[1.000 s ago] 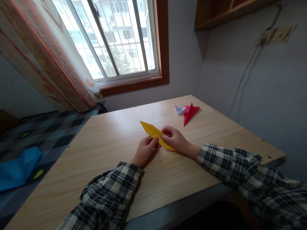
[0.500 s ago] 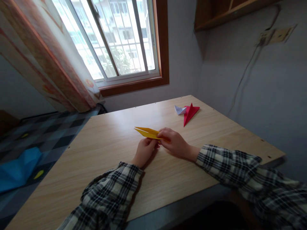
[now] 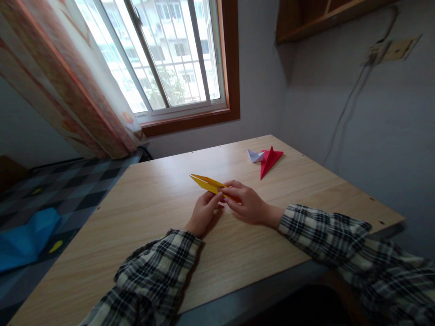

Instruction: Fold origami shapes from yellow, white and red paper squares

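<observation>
- While the wooden tabletop (image 3: pixel 142 217) spans the scene, work sits over its middle.
- Right hand (image 3: pixel 249 203): fingers closed on yellow paper, covering one end.
- Left hand (image 3: pixel 201 213): fingers pinched at its lower edge.
- Yellow paper (image 3: pixel 207 182): long pointed form folded; layers gape, so probably unfinished. Remaining folds: cannot tell.
- Red paper (image 3: pixel 271 159): folded, set aside.
- White paper (image 3: pixel 254 156): likewise folded, against or just beside red.
</observation>
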A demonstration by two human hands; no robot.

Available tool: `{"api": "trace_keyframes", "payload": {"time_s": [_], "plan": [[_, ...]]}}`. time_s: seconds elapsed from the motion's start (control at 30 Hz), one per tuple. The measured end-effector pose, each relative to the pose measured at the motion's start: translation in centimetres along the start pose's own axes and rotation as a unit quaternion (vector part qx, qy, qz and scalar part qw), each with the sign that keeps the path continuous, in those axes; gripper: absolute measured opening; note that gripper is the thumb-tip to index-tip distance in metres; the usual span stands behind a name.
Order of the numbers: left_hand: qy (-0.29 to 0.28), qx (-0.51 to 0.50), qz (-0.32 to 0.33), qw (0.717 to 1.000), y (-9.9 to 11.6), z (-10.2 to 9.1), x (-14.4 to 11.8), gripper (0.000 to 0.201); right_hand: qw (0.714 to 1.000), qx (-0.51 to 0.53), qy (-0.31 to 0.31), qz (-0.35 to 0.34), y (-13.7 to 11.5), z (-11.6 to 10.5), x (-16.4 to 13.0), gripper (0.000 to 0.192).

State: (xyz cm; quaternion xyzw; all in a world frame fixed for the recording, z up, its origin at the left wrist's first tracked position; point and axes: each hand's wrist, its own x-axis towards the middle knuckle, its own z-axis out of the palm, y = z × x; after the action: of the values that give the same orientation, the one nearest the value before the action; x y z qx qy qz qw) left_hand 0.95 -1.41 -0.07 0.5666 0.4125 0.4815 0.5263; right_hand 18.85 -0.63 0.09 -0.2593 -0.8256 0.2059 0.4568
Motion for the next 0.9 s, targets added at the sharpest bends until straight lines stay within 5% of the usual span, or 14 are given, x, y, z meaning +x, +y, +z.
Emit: {"api": "trace_keyframes", "payload": {"time_s": [0.2,0.43,0.57,0.9], "plan": [[0.013,0.012,0.011,1.000,-0.4,-0.1,0.0,0.029,0.985,0.148,0.034,0.083,0.5,0.2,0.0,0.023],[-0.019,-0.003,0.000,1.000,-0.7,-0.1,-0.1,0.027,0.915,0.347,0.031,0.204,1.6,0.6,0.0,0.016],[-0.044,0.000,-0.001,0.999,-0.4,0.0,-0.3,0.026,0.871,0.436,0.065,0.218,1.7,1.0,0.1,0.030],[-0.057,-0.019,-0.035,0.998,-0.8,-0.2,-0.4,0.048,0.837,0.481,0.035,0.258,1.0,0.8,0.1,0.037]]}}
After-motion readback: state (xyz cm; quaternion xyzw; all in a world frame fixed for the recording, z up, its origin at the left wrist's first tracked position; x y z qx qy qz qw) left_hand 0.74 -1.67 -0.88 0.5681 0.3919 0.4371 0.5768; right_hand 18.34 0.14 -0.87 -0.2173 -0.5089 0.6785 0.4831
